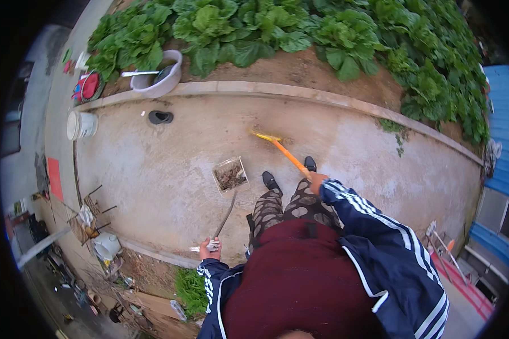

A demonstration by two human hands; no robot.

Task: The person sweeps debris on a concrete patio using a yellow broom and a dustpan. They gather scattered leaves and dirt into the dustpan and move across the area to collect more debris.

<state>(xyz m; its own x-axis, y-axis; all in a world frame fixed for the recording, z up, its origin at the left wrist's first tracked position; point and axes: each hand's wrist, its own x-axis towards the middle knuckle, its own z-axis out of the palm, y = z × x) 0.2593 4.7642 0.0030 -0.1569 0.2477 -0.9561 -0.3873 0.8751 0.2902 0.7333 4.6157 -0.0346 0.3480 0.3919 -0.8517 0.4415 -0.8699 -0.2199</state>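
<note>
My right hand [317, 183] grips the orange handle [292, 156] of a broom with a yellow head [266, 136]. The broom head rests on the concrete near a small patch of dirt [286, 140]. Lower down, my left hand [211, 249] is closed around a dark stick handle [226, 214], with some white material [212, 244] at the grip. That stick runs up to the near edge of a square, pale dustpan-like container [247, 184]. Dry brown debris [229, 177] lies inside the container, which sits left of my shoes [271, 181].
A low concrete curb [254, 87] borders leafy cabbage-like plants [275, 25]. Along it stand a pale basin [155, 87], a white bucket [82, 125] and a dark shoe [160, 117]. A metal rack [92, 205] and a white container [106, 245] are at left; blue panels [501, 131] rise at right.
</note>
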